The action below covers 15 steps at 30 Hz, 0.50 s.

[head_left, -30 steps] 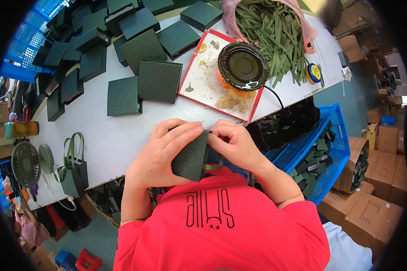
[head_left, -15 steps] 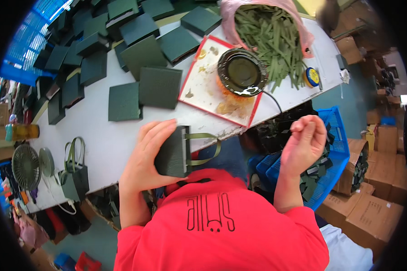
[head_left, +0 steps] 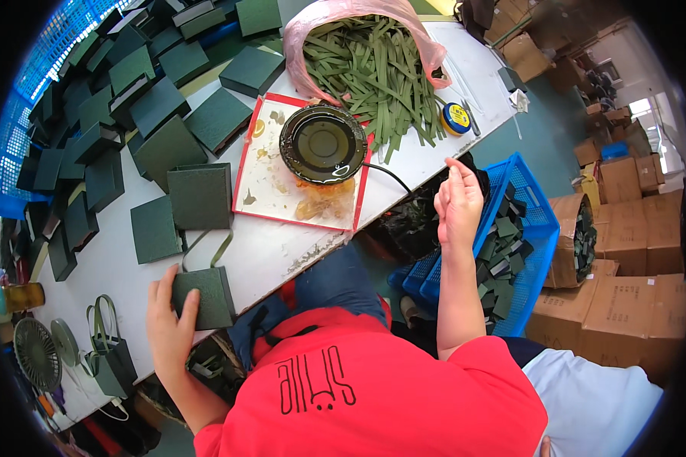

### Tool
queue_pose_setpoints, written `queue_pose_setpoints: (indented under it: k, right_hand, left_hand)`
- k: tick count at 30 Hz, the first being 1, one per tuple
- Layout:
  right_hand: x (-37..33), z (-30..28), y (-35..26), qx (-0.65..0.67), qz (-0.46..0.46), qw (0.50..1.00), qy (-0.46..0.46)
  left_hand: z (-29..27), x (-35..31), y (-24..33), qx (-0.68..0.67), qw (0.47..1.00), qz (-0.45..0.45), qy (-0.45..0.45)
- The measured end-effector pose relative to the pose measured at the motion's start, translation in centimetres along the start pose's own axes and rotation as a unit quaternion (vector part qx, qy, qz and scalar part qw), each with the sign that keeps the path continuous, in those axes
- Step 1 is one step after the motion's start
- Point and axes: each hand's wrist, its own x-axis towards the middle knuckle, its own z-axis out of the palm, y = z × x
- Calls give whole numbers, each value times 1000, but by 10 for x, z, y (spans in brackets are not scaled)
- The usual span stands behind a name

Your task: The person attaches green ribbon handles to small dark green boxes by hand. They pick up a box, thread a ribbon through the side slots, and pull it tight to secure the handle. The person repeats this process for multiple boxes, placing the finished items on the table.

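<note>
My left hand (head_left: 171, 324) grips a small dark green box (head_left: 207, 298) at the table's near edge, its thumb over the top face and its fingers along the left side. A green ribbon loop (head_left: 222, 247) reaches out from the far side of that box. Raised above the floor beyond the table edge, my right hand (head_left: 460, 204) has its fingers drawn together, with nothing visible in them. Nearest to it on the table lies a round yellow and blue tin (head_left: 456, 119). A pink plastic bag (head_left: 297, 47) spills many green ribbon strips (head_left: 381, 80).
A black round pot (head_left: 322, 145) with dark contents stands on a stained, red-edged white board (head_left: 255, 199). Many green boxes (head_left: 198, 196) crowd the table's left. A blue crate (head_left: 537, 251) of green pieces sits right, before cardboard cartons (head_left: 625, 312). A small fan (head_left: 38, 354) stands left.
My left hand has brought the box down and left onto the table edge, its ribbon now pointing away from me. My right hand has risen. The whole view has shifted to the right.
</note>
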Motion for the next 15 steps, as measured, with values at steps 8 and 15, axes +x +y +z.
queue_pose_setpoints:
  k: [8,15]
  right_hand:
    - [7,-22,3,210,109,952,-192]
    - [-23,-5,1,349,94,796,-485]
  left_hand:
    - [13,6,-36,-191,969,-133,89]
    - [22,9,31,-82,966,134,207]
